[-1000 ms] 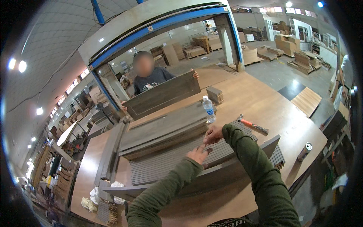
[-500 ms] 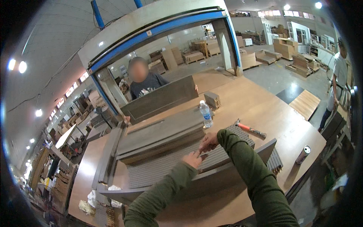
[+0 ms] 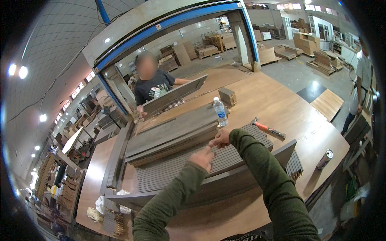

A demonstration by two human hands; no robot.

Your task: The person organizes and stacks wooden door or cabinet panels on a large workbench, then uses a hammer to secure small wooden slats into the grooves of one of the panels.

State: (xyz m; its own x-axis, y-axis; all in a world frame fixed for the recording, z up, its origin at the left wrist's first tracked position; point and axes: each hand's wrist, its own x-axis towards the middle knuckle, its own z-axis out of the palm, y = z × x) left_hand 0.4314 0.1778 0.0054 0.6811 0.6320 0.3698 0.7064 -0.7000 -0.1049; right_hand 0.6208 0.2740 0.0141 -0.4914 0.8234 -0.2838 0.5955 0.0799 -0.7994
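Note:
My left hand [image 3: 202, 158] and my right hand [image 3: 220, 139] meet at the fingertips above a row of packed grey strips [image 3: 161, 176]. The fingers of both are closed in a pinch. Whatever lies between them, if anything, is too small to make out. A long grey board [image 3: 229, 180] stands on edge on the near side of the strips, below my forearms. Just beyond the strips lies a stack of grey panels [image 3: 169, 138]. A claw hammer [image 3: 269, 129] with an orange-red and black handle rests right of my right hand.
A water bottle [image 3: 220, 111] stands beyond my right hand, near a small grey block stack [image 3: 228, 97]. A can [image 3: 325, 159] is at the table's right. Crumpled white wrapping [image 3: 99, 204] lies front left. Across the table [image 3: 277, 96], a co-worker holds a grey panel [image 3: 175, 95].
The co-worker's panel has tipped from nearly upright to a flatter slant. My hands stay together at the fingertips over the strips, and the whole view has shifted slightly.

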